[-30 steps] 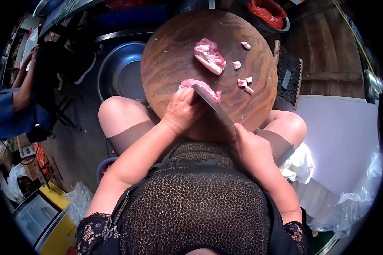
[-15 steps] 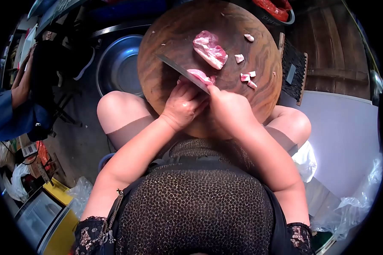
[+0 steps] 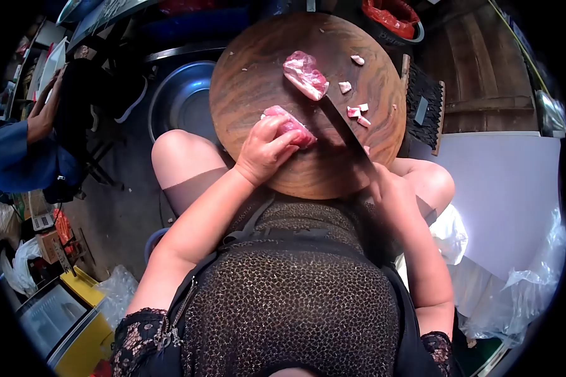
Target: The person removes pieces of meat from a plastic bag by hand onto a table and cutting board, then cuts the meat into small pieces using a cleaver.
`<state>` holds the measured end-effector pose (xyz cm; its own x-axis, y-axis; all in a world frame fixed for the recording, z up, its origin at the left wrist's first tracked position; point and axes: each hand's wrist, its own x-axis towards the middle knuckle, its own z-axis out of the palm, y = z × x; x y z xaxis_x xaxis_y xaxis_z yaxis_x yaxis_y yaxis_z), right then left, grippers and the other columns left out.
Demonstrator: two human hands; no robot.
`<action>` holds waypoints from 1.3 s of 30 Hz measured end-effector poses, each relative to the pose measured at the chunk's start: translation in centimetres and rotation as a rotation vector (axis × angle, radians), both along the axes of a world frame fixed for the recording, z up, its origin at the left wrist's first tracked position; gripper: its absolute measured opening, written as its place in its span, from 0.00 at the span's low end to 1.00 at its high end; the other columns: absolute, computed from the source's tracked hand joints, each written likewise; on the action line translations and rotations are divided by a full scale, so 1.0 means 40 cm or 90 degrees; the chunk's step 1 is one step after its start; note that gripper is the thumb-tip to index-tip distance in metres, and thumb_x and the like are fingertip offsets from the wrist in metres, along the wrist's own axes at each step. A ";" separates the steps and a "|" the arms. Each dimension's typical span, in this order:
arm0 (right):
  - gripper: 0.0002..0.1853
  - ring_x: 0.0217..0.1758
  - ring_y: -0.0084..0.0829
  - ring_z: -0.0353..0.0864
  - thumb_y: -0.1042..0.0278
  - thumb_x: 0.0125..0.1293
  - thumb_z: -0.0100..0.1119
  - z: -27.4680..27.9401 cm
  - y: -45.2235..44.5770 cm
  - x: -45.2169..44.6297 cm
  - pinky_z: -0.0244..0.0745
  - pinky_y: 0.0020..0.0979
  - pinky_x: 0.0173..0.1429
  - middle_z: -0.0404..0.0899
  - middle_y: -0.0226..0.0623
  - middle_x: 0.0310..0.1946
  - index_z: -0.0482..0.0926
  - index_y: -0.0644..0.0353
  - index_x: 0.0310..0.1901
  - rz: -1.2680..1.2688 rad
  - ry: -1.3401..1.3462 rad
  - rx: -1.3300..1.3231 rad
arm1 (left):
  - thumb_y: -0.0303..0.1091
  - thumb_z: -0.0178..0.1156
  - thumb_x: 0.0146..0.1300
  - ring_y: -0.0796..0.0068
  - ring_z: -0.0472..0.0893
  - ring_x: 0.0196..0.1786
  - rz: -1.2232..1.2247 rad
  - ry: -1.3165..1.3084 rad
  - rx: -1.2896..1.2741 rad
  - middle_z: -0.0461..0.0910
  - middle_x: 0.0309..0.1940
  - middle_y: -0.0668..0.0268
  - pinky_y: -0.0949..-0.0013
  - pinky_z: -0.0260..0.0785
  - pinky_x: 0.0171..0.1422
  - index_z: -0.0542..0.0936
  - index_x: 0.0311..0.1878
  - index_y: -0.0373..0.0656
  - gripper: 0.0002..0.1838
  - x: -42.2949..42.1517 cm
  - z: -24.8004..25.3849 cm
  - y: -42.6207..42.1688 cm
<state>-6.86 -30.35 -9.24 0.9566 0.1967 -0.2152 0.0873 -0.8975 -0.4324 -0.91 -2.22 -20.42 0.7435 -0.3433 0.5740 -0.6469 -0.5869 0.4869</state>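
Observation:
On the round wooden board (image 3: 251,81), my left hand (image 3: 264,147) grips a piece of raw meat (image 3: 300,132) with curled fingers. My right hand (image 3: 390,188) is closed round the handle of a knife (image 3: 346,132), right of that piece. The blade points up and left, its tip beside a second, larger chunk of meat (image 3: 305,75). Several small pale scraps, among them one scrap (image 3: 345,87), lie on the board's right part. The knife handle is mostly hidden by my right hand.
A metal basin (image 3: 188,100) sits left of the board. A bucket with a red bag (image 3: 393,19) is at the upper right. Another person's arm (image 3: 44,113) shows at the far left. Clear plastic (image 3: 528,295) lies at the lower right.
The knife, which lay across the held meat half a second ago, is now off it to the right, with my right hand lower and further right. My left hand still holds the meat.

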 end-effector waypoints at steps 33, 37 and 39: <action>0.20 0.29 0.45 0.84 0.73 0.61 0.54 0.044 0.132 0.061 0.78 0.44 0.33 0.80 0.47 0.25 0.72 0.68 0.56 0.175 0.101 -0.094 | 0.32 0.68 0.50 0.53 0.77 0.52 -0.005 0.151 0.001 0.77 0.48 0.59 0.55 0.71 0.58 0.83 0.47 0.43 0.18 0.020 0.003 0.003; 0.15 0.30 0.49 0.84 0.73 0.61 0.52 0.020 0.158 0.105 0.78 0.47 0.34 0.81 0.50 0.27 0.73 0.69 0.49 0.181 0.083 -0.037 | 0.31 0.67 0.50 0.52 0.76 0.55 -0.013 0.083 0.045 0.77 0.50 0.59 0.54 0.71 0.59 0.83 0.47 0.42 0.18 0.021 -0.005 0.001; 0.10 0.32 0.50 0.84 0.74 0.62 0.50 -0.009 0.206 0.152 0.79 0.47 0.35 0.82 0.51 0.28 0.73 0.68 0.44 0.191 0.054 -0.024 | 0.31 0.67 0.50 0.51 0.76 0.54 -0.013 0.051 0.067 0.77 0.49 0.58 0.54 0.71 0.60 0.83 0.46 0.42 0.17 0.022 -0.008 -0.002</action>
<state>-0.77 -22.12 -9.59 0.8359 0.4573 -0.3035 0.3154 -0.8528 -0.4163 -0.03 -2.29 -20.74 0.7778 -0.4137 0.4731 -0.6205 -0.6250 0.4736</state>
